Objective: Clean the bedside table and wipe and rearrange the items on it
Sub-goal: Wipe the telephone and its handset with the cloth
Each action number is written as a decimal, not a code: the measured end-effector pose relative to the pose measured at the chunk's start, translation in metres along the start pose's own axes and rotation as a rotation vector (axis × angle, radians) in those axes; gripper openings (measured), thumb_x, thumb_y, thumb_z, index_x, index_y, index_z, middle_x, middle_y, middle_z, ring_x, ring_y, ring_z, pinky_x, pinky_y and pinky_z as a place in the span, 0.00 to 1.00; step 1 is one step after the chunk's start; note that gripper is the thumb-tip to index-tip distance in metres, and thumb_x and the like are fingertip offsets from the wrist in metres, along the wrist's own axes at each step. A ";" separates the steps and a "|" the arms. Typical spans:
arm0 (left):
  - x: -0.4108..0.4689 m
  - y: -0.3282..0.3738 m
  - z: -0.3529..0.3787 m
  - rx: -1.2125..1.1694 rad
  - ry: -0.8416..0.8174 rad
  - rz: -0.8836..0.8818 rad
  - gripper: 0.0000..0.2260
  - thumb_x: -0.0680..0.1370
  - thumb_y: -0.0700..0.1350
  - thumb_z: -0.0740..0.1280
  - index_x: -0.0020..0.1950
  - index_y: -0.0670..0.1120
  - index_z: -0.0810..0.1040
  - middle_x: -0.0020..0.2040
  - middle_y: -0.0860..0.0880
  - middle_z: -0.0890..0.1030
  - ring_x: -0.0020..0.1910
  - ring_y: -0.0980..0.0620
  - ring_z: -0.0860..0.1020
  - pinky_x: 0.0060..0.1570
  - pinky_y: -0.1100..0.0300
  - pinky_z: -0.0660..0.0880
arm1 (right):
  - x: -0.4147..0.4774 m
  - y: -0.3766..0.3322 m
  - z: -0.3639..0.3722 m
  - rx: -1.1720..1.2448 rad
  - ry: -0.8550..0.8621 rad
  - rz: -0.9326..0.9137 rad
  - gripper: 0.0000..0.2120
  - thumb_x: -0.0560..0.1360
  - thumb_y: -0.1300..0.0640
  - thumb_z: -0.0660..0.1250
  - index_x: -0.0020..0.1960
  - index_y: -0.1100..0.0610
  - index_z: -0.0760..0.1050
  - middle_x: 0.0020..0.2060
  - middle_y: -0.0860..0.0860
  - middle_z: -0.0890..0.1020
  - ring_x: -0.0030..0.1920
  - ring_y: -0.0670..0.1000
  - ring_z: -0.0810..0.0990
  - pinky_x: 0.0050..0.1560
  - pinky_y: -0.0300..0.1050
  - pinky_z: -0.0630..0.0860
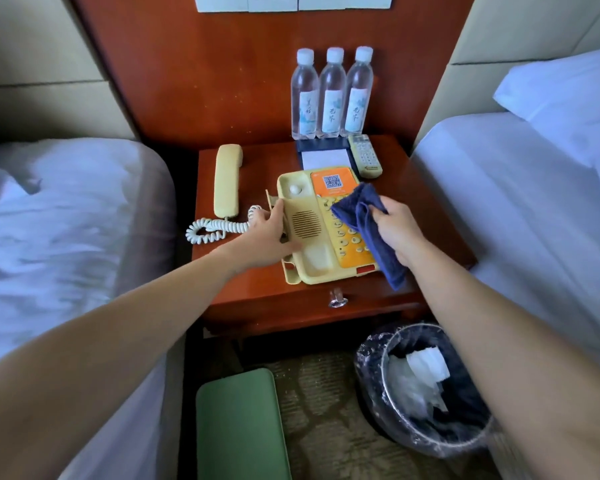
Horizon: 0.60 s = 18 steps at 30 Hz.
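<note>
Yellow phone base (312, 233) on table (430, 188), blue cloth (368, 220) over keypad

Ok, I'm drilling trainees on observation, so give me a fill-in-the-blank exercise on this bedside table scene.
1. The right hand holds a dark blue ____ over the keypad of the phone base.
2. The handset lies off its cradle, to the ____ of the phone base.
3. ____ water bottles stand in a row at the back of the table.
4. The left hand steadies the phone base at its ____ side.

Missing words: cloth; left; Three; left
</note>
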<state>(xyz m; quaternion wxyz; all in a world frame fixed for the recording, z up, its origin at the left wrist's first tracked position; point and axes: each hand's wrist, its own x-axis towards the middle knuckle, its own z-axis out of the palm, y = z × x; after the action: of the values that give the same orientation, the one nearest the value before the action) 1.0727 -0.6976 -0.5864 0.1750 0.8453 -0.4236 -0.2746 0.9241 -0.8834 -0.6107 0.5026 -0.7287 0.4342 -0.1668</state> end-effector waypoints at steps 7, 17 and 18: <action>0.015 -0.009 -0.016 0.677 -0.031 0.291 0.36 0.79 0.67 0.50 0.79 0.58 0.34 0.79 0.55 0.35 0.78 0.48 0.35 0.71 0.35 0.33 | -0.063 0.014 0.017 -0.042 0.249 -0.020 0.16 0.83 0.55 0.56 0.69 0.53 0.71 0.61 0.54 0.80 0.61 0.58 0.77 0.57 0.46 0.70; 0.017 -0.011 -0.014 0.589 -0.067 0.372 0.36 0.81 0.60 0.55 0.80 0.50 0.38 0.80 0.48 0.37 0.79 0.44 0.40 0.75 0.45 0.39 | -0.132 -0.004 0.131 0.357 0.542 0.060 0.31 0.84 0.61 0.54 0.80 0.57 0.41 0.79 0.51 0.40 0.79 0.50 0.47 0.75 0.37 0.51; 0.017 -0.012 -0.014 0.582 -0.068 0.374 0.36 0.82 0.59 0.56 0.80 0.49 0.38 0.80 0.47 0.37 0.79 0.44 0.40 0.75 0.45 0.39 | -0.140 -0.008 0.141 0.369 0.531 0.063 0.31 0.83 0.61 0.55 0.80 0.56 0.42 0.79 0.50 0.41 0.78 0.49 0.50 0.72 0.32 0.52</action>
<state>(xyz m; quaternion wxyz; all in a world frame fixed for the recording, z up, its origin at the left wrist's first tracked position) 1.0971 -0.7040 -0.5868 -0.0404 0.7580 -0.6371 -0.1336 0.9442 -0.6873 -0.6382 0.5003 -0.5426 0.5348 -0.4115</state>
